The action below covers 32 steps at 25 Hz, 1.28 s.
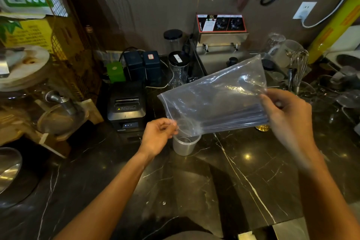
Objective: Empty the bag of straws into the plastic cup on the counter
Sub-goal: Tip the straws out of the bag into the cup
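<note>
Above the cup (186,145) on the table (233,171), the bag (212,99) of straws (235,119) is pinched by the left hand (158,138) and right hand (286,115).

Your dark marble counter (243,171) with white lines, a clear plastic cup (185,145) standing in the middle, a black printer (126,106) at its left, two dark boxes (142,65) behind, a green box (116,71) beside them

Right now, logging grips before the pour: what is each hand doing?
Left hand: closed, pinching the lower corner of the bag above the plastic cup.
Right hand: closed on the bag's raised end.
</note>
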Motion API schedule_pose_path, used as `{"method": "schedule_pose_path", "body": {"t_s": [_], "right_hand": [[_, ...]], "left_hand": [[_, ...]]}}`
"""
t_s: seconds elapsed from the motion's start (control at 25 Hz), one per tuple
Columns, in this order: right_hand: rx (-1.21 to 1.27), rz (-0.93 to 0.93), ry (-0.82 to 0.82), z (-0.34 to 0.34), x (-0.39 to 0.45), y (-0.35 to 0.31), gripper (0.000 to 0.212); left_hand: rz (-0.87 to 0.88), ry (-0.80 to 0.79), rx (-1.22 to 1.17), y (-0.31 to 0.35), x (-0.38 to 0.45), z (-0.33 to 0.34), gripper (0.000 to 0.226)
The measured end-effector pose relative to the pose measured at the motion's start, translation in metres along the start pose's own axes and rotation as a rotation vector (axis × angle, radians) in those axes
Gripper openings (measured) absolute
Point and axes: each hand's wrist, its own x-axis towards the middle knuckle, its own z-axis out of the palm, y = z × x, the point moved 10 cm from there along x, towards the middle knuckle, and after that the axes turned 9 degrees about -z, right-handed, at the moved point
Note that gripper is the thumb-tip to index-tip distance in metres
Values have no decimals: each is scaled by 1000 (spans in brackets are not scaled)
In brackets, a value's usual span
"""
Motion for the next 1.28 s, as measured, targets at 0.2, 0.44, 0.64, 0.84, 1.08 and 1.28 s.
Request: {"method": "schedule_pose_path", "body": {"t_s": [0.2, 0.44, 0.64, 0.84, 1.08, 1.28], "right_hand": [[-111, -140, -57, 8, 20, -14, 30], [-178, -221, -92, 12, 38, -36, 33], [-207, -224, -89, 14, 51, -51, 31], [-247, -330, -87, 16, 64, -80, 28], [-282, -475, -125, 30, 69, -124, 28], [-285, -545, -151, 53, 79, -142, 23]], "left_hand": [[-36, -11, -57, -12, -1, 1, 12], [-53, -20, -117, -15, -3, 4, 17], [-82, -42, -149, -21, -2, 8, 18], [-87, -37, -230, -20, -6, 14, 17], [-76, -45, -295, -25, -15, 16, 18], [-93, 34, -341, -30, -16, 8, 22]]}}
